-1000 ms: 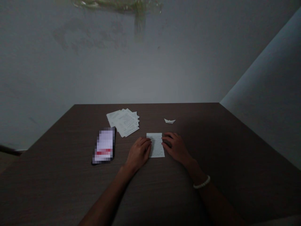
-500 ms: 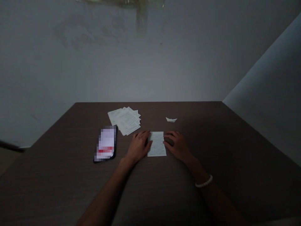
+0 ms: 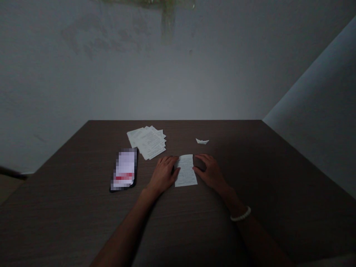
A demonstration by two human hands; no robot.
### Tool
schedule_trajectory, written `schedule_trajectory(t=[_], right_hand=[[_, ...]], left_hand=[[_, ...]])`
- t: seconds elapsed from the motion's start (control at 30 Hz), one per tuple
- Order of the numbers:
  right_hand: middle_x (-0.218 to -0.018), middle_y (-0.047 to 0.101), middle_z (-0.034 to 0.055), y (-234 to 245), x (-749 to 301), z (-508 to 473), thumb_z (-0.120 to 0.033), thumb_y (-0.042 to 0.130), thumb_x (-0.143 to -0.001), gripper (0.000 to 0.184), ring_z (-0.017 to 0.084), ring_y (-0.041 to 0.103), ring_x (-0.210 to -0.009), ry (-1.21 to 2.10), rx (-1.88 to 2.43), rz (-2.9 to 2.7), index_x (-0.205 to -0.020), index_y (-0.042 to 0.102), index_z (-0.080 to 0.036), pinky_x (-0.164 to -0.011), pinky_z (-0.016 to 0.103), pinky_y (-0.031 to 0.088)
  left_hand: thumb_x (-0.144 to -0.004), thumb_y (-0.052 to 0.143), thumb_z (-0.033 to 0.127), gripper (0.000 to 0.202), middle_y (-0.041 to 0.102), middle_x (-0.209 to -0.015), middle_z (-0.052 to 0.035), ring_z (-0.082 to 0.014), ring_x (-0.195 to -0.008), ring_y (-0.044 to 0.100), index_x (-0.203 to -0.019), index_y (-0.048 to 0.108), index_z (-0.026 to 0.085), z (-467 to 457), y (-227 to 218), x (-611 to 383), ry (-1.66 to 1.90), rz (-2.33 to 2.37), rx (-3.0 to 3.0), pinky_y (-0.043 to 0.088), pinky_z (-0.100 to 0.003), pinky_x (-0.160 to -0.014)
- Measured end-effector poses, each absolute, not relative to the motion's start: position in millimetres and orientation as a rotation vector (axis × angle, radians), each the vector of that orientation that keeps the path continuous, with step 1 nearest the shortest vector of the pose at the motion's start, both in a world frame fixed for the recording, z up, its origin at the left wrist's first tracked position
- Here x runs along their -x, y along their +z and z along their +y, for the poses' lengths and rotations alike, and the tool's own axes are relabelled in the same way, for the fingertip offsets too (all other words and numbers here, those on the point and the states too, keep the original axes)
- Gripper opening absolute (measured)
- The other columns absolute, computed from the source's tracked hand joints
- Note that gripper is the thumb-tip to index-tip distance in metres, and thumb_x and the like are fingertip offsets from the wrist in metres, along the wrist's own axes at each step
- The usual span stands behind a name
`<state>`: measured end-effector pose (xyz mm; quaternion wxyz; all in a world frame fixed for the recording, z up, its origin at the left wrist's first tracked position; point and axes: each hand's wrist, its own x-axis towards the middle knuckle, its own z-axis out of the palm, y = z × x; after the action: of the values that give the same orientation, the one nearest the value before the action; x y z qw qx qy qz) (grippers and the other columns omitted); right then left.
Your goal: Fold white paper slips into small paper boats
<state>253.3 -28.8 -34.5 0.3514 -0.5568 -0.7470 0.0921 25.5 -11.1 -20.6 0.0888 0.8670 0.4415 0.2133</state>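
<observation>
A small printed sheet of paper (image 3: 185,172) lies on the dark wooden table between my hands, its far edge slightly bowed. My left hand (image 3: 165,172) holds its left side, thumb over the margin and fingers near the far left corner. At the right edge, my right hand (image 3: 210,170) has its thumb and fingers apart, the tips touching or very close to the paper. I cannot tell how firmly they press. Beyond the right hand sits a little folded paper boat (image 3: 202,141).
A fanned stack of printed sheets (image 3: 148,142) lies at the back left. Nearer me is a phone (image 3: 124,170) with a lit, pixelated screen. The table (image 3: 69,215) meets a stained grey wall (image 3: 178,81) at the back. A white bead bracelet (image 3: 240,216) circles my right wrist.
The sheet has turned slightly and its far edge now bows, with its near edge a little closer to me. Both hands stay in nearly the same place.
</observation>
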Motion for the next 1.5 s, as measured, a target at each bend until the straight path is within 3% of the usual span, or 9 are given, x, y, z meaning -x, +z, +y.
schedule_trajectory(t=[0.63, 0.9, 1.13, 1.5], right_hand=[[-0.115, 0.062, 0.0088, -33.3, -251.9, -29.6, -0.027, 0.065, -0.08, 0.03, 0.026, 0.054, -0.107, 0.219, 1.483, -1.93, -0.11, 0.065, -0.022, -0.095, 0.045, 0.043], [-0.119, 0.06, 0.0092, -32.4, -251.7, -29.9, -0.028, 0.064, -0.082, 0.03, 0.027, 0.052, -0.111, 0.196, 1.534, -1.989, -0.111, 0.066, -0.022, -0.097, 0.046, 0.042], [-0.119, 0.061, 0.0095, -31.1, -251.7, -29.9, -0.029, 0.064, -0.082, 0.031, 0.028, 0.053, -0.111, 0.223, 1.539, -1.978, -0.112, 0.065, -0.023, -0.095, 0.048, 0.043], [-0.119, 0.062, 0.0096, -33.7, -251.8, -27.7, -0.029, 0.067, -0.08, 0.04, 0.027, 0.053, -0.11, 0.227, 1.497, -1.949, -0.119, 0.062, -0.02, -0.096, 0.045, 0.042]], left_hand=[[-0.091, 0.049, 0.025, 0.029, 0.064, -0.112, -0.0105, -0.0261, -0.107, 0.054, -0.118, 0.056, 0.015, -13.8, -18.2, -25.8, 0.628, 1.249, -2.617, 0.042, -0.043, -0.091], [-0.088, 0.054, 0.027, 0.041, 0.056, -0.131, -0.0122, -0.0286, -0.124, 0.046, -0.128, 0.052, 0.016, -13.3, -21.3, -26.5, 0.669, 1.35, -2.571, 0.037, -0.046, -0.102], [-0.087, 0.056, 0.028, 0.04, 0.062, -0.118, -0.0124, -0.0278, -0.113, 0.053, -0.124, 0.053, 0.014, -12.7, -22.4, -25.8, 0.68, 1.358, -2.52, 0.041, -0.045, -0.097], [-0.089, 0.054, 0.025, 0.041, 0.06, -0.118, -0.0118, -0.0256, -0.109, 0.053, -0.128, 0.052, 0.015, -15.5, -18.9, -25.9, 0.664, 1.269, -2.511, 0.043, -0.041, -0.096]])
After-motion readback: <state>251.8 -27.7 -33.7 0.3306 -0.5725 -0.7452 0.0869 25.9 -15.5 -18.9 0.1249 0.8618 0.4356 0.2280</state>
